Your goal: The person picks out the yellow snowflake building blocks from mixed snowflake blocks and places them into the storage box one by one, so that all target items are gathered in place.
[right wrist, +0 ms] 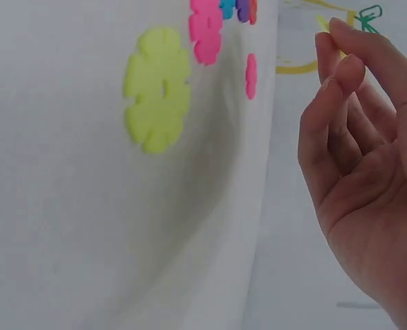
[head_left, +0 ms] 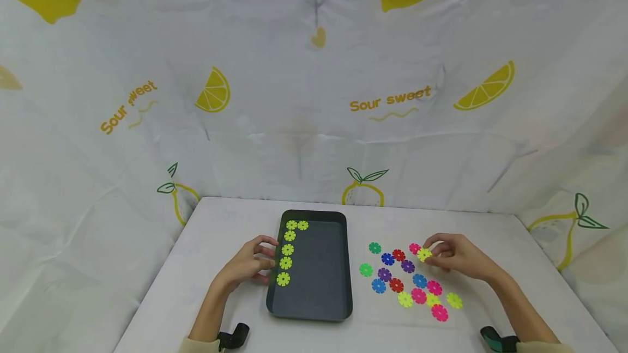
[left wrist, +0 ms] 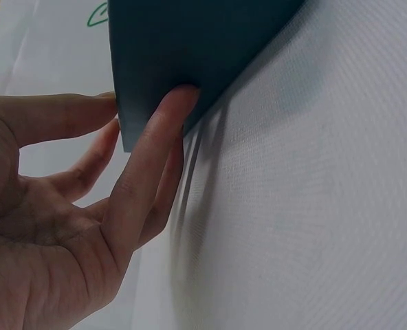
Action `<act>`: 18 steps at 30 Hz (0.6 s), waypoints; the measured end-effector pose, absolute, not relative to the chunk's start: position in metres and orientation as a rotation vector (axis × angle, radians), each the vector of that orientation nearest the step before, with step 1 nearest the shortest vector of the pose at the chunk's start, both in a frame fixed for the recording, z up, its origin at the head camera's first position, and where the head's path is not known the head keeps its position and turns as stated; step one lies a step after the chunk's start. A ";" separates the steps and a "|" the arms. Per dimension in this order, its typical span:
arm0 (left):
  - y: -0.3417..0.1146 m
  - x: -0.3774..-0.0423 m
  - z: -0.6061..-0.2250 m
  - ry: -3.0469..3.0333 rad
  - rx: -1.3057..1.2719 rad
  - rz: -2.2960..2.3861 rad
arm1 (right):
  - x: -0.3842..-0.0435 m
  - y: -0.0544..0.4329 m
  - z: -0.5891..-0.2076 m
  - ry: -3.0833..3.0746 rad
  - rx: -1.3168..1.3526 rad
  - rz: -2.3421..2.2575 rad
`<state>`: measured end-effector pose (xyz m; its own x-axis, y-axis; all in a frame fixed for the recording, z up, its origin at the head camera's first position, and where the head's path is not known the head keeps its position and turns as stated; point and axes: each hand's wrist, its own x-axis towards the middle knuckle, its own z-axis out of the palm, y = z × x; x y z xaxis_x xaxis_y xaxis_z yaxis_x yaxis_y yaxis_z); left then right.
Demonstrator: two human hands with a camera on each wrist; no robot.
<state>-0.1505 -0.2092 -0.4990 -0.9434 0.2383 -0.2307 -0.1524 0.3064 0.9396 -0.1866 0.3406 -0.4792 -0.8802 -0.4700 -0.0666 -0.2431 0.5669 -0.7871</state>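
My left hand is beside the left side of a dark grey rectangular tray. In the left wrist view, its fingertips touch the tray's outer wall. Inside the tray, several yellow notched plastic discs form a column along the left side, with one more beside the top one. Over the right part of the table, my right hand pinches a yellow notched disc between thumb and fingers. In the right wrist view that disc shows only as a thin sliver at the fingertips.
Right of the tray lie several loose discs in green, blue, purple, red, pink and yellow, among them a green disc and a pink disc. A white cloth covers the table. Behind it hangs a lemon-print curtain.
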 end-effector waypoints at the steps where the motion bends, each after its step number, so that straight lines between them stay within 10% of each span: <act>1: -0.209 -0.151 -0.500 2.252 0.076 1.675 | -0.187 0.337 -0.476 2.535 -0.605 -1.225; 18: -0.211 -0.152 -0.503 2.257 0.085 1.677 | -0.205 0.265 -0.446 2.474 -0.819 -1.343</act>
<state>-0.1516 -0.2107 -0.5026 -0.9446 0.2399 -0.2238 -0.1451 0.3065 0.9408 -0.2051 0.2652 -0.4462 -0.8236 -0.5619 0.0776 -0.3710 0.4302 -0.8230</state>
